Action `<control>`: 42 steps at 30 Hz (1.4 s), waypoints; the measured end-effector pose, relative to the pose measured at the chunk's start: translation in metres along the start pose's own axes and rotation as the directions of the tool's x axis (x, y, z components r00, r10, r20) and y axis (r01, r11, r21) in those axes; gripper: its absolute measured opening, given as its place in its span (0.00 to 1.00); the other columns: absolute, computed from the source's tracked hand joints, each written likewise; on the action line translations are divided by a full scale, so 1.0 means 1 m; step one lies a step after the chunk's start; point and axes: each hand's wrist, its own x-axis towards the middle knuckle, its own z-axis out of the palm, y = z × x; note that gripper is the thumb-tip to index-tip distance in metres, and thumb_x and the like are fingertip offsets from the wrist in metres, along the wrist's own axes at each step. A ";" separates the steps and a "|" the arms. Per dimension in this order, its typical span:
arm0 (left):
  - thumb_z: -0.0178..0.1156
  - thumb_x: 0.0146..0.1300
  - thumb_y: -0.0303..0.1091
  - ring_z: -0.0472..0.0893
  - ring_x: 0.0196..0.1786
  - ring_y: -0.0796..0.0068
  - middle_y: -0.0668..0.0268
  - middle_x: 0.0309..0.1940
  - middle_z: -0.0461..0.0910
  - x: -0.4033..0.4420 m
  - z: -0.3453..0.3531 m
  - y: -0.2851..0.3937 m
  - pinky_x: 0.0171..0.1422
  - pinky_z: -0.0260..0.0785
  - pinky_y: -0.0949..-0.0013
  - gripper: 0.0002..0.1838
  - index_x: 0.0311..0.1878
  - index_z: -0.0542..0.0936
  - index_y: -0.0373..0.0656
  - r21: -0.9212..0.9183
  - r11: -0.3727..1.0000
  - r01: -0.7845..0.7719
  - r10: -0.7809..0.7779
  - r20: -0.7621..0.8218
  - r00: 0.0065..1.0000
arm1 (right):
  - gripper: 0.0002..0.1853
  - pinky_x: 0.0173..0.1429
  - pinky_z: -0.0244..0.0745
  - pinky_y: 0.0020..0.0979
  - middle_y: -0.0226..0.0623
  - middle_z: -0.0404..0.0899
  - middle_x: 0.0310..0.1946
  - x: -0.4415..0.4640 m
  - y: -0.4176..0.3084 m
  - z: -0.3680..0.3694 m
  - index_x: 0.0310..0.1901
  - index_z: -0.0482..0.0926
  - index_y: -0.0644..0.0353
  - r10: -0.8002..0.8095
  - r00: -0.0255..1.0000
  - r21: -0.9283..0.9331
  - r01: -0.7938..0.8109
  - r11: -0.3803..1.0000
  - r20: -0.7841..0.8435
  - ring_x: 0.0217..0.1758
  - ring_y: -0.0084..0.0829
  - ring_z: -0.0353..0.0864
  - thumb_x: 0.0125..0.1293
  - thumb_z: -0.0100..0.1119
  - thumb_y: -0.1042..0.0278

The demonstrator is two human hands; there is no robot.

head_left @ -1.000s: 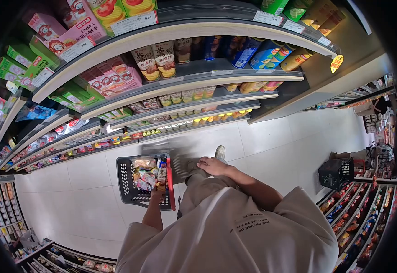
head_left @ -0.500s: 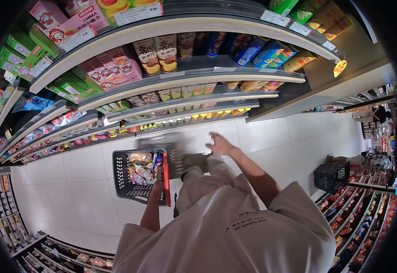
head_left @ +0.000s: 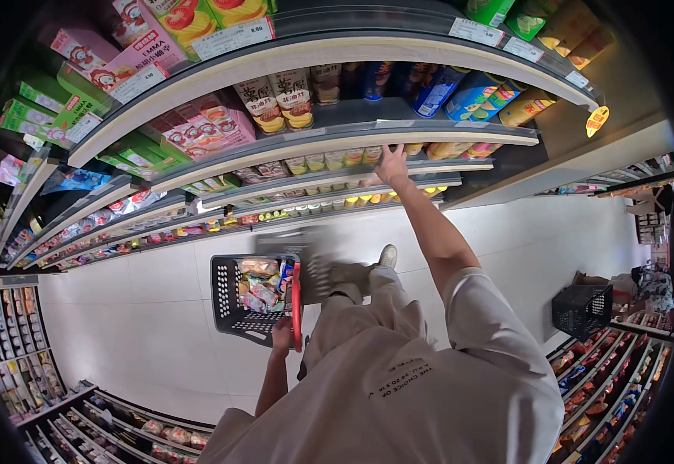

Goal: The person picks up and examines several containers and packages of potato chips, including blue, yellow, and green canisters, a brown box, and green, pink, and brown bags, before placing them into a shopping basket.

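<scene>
My left hand [head_left: 283, 336] is wrapped round the red handle [head_left: 297, 305] of a dark grey shopping basket [head_left: 227, 298], at its near right corner. Colourful snack packets [head_left: 259, 288] lie inside the basket. My right hand [head_left: 392, 164] is raised to the shelves, fingers apart, in front of a row of small canisters [head_left: 335, 160] just below a shelf edge [head_left: 429, 137]. Nothing shows in it, and whether its fingertips touch anything is unclear. Above and left stand tall snack canisters with brown and white labels [head_left: 291, 97].
Blue and yellow canisters [head_left: 482, 99] stand at the upper right. Pink boxes [head_left: 211, 131] fill the shelf at the left. A second black basket [head_left: 581, 308] sits on the floor at the right, beside racks of packets [head_left: 614, 387]. My shoe [head_left: 388, 256] is on the pale floor [head_left: 151, 325].
My right hand has gone from beside my legs up to the shelves. The left hand stays at the basket handle. The view has shifted slightly.
</scene>
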 end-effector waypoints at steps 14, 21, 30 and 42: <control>0.55 0.62 0.35 0.80 0.37 0.68 0.57 0.36 0.82 0.026 -0.007 0.008 0.45 0.72 0.66 0.18 0.50 0.77 0.31 0.227 0.958 -0.176 0.199 -0.080 0.977 | 0.26 0.49 0.70 0.44 0.52 0.71 0.41 -0.025 0.018 0.027 0.42 0.66 0.66 0.064 0.866 0.322 0.116 0.940 -0.497 0.43 0.52 0.73 0.48 0.70 0.63; 0.60 0.62 0.33 0.78 0.47 0.68 0.56 0.44 0.80 -0.015 0.043 0.142 0.53 0.70 0.67 0.17 0.50 0.77 0.33 0.449 0.773 -0.448 0.525 -0.057 0.849 | 0.26 0.51 0.72 0.41 0.46 0.77 0.39 -0.107 -0.015 -0.051 0.46 0.71 0.64 -0.053 0.707 0.298 0.364 0.882 -0.705 0.43 0.46 0.77 0.46 0.71 0.65; 0.53 0.67 0.52 0.67 0.67 0.61 0.53 0.70 0.57 -0.106 0.142 0.272 0.68 0.62 0.61 0.42 0.75 0.46 0.44 -0.607 0.792 -0.062 0.569 0.698 0.434 | 0.11 0.40 0.69 0.20 0.28 0.80 0.34 -0.179 -0.087 -0.152 0.42 0.79 0.65 -0.163 0.914 0.879 0.402 0.255 -0.371 0.35 0.15 0.74 0.62 0.62 0.67; 0.60 0.61 0.53 0.64 0.70 0.58 0.54 0.72 0.53 -0.194 0.147 0.306 0.71 0.56 0.60 0.53 0.75 0.34 0.46 -0.500 0.865 -0.043 0.480 0.798 0.365 | 0.15 0.39 0.69 0.18 0.28 0.80 0.30 -0.199 -0.124 -0.191 0.39 0.81 0.67 -0.160 0.911 0.912 0.398 0.095 -0.381 0.33 0.13 0.75 0.67 0.57 0.60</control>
